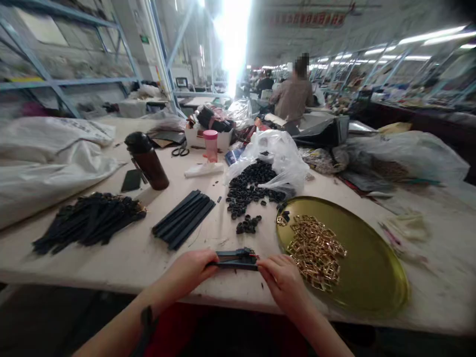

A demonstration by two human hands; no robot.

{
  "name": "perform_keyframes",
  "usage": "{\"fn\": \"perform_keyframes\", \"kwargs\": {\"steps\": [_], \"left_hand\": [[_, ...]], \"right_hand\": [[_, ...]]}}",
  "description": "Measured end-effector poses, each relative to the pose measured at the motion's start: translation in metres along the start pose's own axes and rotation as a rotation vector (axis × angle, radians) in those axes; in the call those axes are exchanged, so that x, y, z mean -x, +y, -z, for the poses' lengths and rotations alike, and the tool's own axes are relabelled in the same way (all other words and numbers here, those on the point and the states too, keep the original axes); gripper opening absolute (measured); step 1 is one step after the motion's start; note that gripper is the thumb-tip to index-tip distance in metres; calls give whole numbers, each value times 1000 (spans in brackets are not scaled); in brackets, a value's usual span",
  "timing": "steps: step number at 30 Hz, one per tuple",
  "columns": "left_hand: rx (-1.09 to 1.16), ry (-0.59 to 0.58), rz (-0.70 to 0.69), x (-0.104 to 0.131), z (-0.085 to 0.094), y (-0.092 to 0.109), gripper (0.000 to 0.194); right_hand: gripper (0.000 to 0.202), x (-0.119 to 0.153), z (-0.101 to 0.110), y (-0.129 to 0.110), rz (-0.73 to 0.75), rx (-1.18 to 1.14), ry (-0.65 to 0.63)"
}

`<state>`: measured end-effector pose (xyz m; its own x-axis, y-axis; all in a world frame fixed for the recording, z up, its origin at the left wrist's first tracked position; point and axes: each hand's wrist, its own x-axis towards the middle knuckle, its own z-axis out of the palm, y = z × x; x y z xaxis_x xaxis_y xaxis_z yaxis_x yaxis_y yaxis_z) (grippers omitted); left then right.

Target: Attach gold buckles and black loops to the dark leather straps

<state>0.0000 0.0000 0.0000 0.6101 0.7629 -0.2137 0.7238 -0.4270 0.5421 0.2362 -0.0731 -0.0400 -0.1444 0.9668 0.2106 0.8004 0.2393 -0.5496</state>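
Between my two hands, just above the table's near edge, stretches a dark strap (232, 266) with a folded-over part and a small metallic glint near its right end. My left hand (195, 267) pinches the strap's left end. At the other end, the fingers of my right hand (281, 277) are closed on it. A row of flat dark straps (184, 218) lies beyond my left hand. Small black loops (253, 183) spill from a clear plastic bag (277, 151). To the right, gold buckles (316, 253) are heaped on a round gold tray (375, 267).
A pile of dark straps with gold-coloured ends (92, 218) lies at left, near a dark bottle (147, 161) and a phone (131, 180). Farther back are scissors (180, 150), a pink-lidded cup (210, 146) and a full box (193, 136). A person (295, 94) stands beyond.
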Motion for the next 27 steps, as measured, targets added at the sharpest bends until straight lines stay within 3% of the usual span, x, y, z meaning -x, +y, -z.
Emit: {"fn": "perform_keyframes", "kwargs": {"steps": [3, 6, 8, 11, 12, 14, 17, 22, 27], "left_hand": [[254, 27, 109, 2, 6, -8, 12], [671, 103, 156, -4, 3, -4, 17], [920, 126, 163, -11, -6, 5, 21], [1062, 110, 226, -17, -21, 23, 22], [1078, 110, 260, -18, -25, 27, 22], [1099, 117, 325, -19, -31, 33, 21], [1122, 95, 394, -18, -37, 33, 16], [1160, 78, 456, -15, -44, 29, 10], [1244, 39, 483, -11, -47, 30, 9]], "right_hand": [[21, 18, 0, 3, -108, -98, -64], [16, 29, -10, -14, -145, -189, -203], [11, 30, -17, -31, -91, -235, -308], [17, 14, -16, -41, 37, -360, -424], [19, 4, -13, -38, 21, -386, -390], [22, -21, -6, -21, -70, -340, -181], [16, -61, -7, 14, -179, -71, 68], [12, -95, -31, 41, -190, 34, 60], [27, -82, -29, 42, -183, -3, 72]]}}
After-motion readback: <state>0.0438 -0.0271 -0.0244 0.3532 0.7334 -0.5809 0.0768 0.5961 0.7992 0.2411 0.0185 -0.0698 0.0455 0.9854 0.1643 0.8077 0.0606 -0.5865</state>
